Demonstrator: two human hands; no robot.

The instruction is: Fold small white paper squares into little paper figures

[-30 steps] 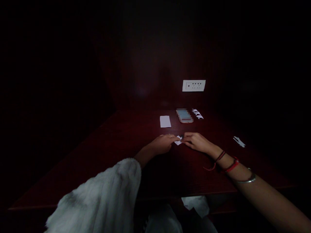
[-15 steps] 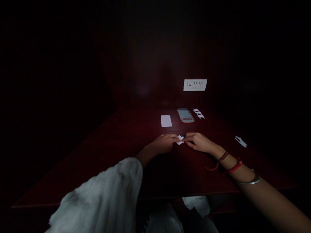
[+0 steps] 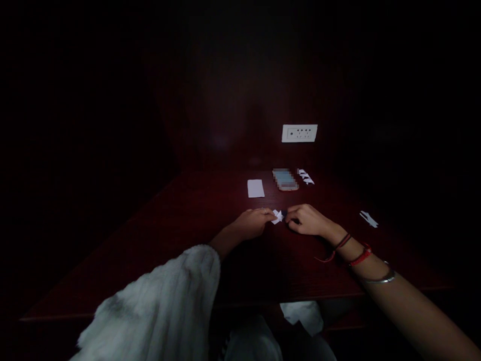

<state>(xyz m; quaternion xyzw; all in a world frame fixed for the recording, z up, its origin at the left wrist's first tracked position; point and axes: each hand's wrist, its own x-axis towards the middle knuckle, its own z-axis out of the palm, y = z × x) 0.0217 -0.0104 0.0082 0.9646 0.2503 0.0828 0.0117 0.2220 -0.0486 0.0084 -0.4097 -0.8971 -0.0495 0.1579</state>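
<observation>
A small folded white paper piece (image 3: 277, 216) lies on the dark red table (image 3: 210, 250) between my two hands. My left hand (image 3: 253, 222), coming out of a fluffy white sleeve (image 3: 169, 306), pinches the paper's left side with closed fingers. My right hand (image 3: 306, 219) is curled beside the paper's right edge, fingertips close to it; whether they touch it is too dark to tell. Red and black cords and a metal bangle sit on my right wrist (image 3: 356, 253).
Beyond my hands lie a white paper rectangle (image 3: 255, 188), a phone (image 3: 285, 179) and several small folded paper pieces (image 3: 305, 176). Another folded piece (image 3: 369, 218) lies at the right. A white wall socket (image 3: 299, 133) is on the back panel. The surroundings are very dark.
My right hand has drawn its fingers in and pulled slightly away from the paper. My left hand keeps its pinch on the piece, which has hardly moved.
</observation>
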